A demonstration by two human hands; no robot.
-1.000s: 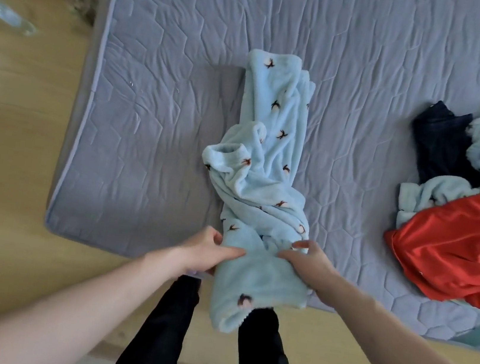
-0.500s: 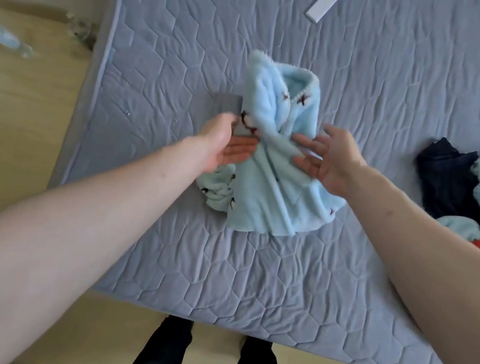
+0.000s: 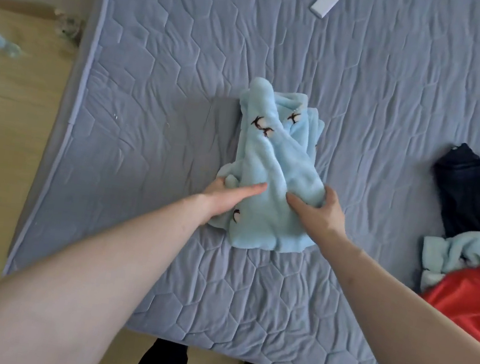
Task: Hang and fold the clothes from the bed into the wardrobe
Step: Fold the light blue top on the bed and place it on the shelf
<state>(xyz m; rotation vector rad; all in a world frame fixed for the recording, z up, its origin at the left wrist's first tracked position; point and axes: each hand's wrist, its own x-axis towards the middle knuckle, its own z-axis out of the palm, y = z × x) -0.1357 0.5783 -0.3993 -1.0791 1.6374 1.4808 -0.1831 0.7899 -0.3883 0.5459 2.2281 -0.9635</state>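
pale-blue fleece garment [image 3: 274,174] gripped at its near half: left hand [image 3: 225,197] with thumb laid flat on top and fingers [image 3: 222,183] tucked under the left edge, right hand [image 3: 316,212] curled round the right fold. held so, likely, to keep the fold from springing open. lying mid-bed [image 3: 150,106], well apart from the unfolded pile [image 3: 476,217] at the right edge.
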